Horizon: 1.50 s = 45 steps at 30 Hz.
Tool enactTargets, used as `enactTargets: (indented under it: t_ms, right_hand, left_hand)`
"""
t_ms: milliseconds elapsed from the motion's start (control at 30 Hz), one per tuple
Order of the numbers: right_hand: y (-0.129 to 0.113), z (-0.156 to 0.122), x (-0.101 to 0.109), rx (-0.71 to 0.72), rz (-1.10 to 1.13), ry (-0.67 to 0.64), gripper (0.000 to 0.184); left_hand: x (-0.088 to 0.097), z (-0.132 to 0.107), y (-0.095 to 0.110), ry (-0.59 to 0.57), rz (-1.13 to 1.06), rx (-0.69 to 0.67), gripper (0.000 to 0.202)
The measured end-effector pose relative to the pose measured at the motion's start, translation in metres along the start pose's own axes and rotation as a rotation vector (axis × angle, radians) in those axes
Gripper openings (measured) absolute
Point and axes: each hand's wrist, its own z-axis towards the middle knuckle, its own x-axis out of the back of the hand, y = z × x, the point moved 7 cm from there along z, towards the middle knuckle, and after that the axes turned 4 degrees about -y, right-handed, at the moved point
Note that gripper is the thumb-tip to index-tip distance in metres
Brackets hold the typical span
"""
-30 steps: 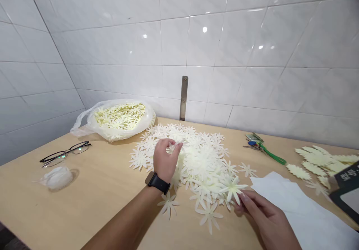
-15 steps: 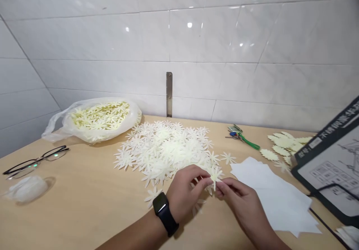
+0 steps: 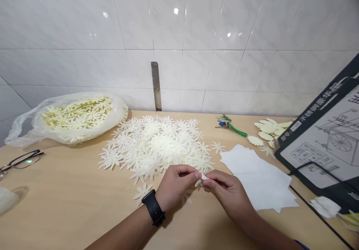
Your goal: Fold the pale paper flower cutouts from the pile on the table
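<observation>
Between the fingertips of both hands is a small white flower cutout (image 3: 199, 182), curled or folded and largely covered by the fingers. My left hand (image 3: 177, 185), with a black watch (image 3: 153, 209) on its wrist, pinches it from the left. From the right, my right hand (image 3: 226, 190) pinches the same cutout, fingers bent inward. Just beyond the hands spreads a heap of pale, many-petalled flower cutouts (image 3: 157, 145) on the wooden table (image 3: 84, 197). One loose flower cutout (image 3: 143, 192) lies beside the left wrist.
A plastic bag (image 3: 64, 137) of yellowish cutouts stands back left, near glasses (image 3: 26, 161). White paper sheets (image 3: 260, 179), keys with a green strap (image 3: 237, 129), scalloped pieces (image 3: 269, 128) and a printed box (image 3: 322, 141) are on the right. A metal bracket (image 3: 156, 87) stands against the tiled wall.
The flower cutout, spread flat between the fingers before, is now curled or folded. Both hands have come closer together. The camera view has shifted to the right.
</observation>
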Motion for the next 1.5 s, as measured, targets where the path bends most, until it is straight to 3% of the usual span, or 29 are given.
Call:
enactTargets:
  t_ms: [133, 267, 367, 467, 733, 833, 1000, 1200, 1333, 1500]
  right_hand:
    - [-0.001, -0.002, -0.002, -0.006, 0.018, -0.02, 0.025]
    - [-0.005, -0.001, -0.003, 0.002, 0.03, -0.01, 0.022]
    - [-0.006, -0.001, -0.003, 0.004, 0.024, 0.004, 0.021]
    - [-0.006, -0.002, -0.002, 0.018, -0.002, 0.026, 0.02]
    - [-0.007, -0.001, -0.001, -0.01, 0.018, 0.038, 0.025]
    - [-0.008, 0.0, -0.006, -0.02, 0.075, -0.02, 0.026]
    - [-0.003, 0.0, -0.009, -0.069, 0.192, -0.057, 0.025]
    - [0.01, 0.0, -0.01, -0.138, 0.314, -0.06, 0.03]
    - [0.014, 0.002, -0.008, -0.17, 0.351, -0.024, 0.033]
    - [0.016, 0.004, 0.001, -0.213, 0.368, 0.05, 0.034]
  left_hand:
    - [0.0, -0.002, 0.008, -0.019, 0.077, -0.057, 0.028]
    - [-0.002, -0.007, 0.013, -0.01, 0.134, -0.116, 0.022]
    - [-0.004, -0.013, 0.02, 0.034, 0.278, -0.22, 0.03]
    - [-0.005, -0.018, 0.027, 0.072, 0.433, -0.32, 0.019]
    - [0.006, -0.011, 0.024, 0.147, 0.236, -0.107, 0.012]
    - [0.003, -0.012, 0.024, 0.122, 0.295, -0.126, 0.011]
    - [-0.003, -0.016, 0.033, 0.073, 0.51, -0.287, 0.009]
    - [0.004, -0.008, 0.025, 0.046, 0.262, -0.158, 0.01]
    - [0.021, -0.006, 0.032, 0.151, 0.183, -0.198, 0.015]
    - [0.075, -0.009, 0.053, 0.508, 0.119, -0.355, 0.019]
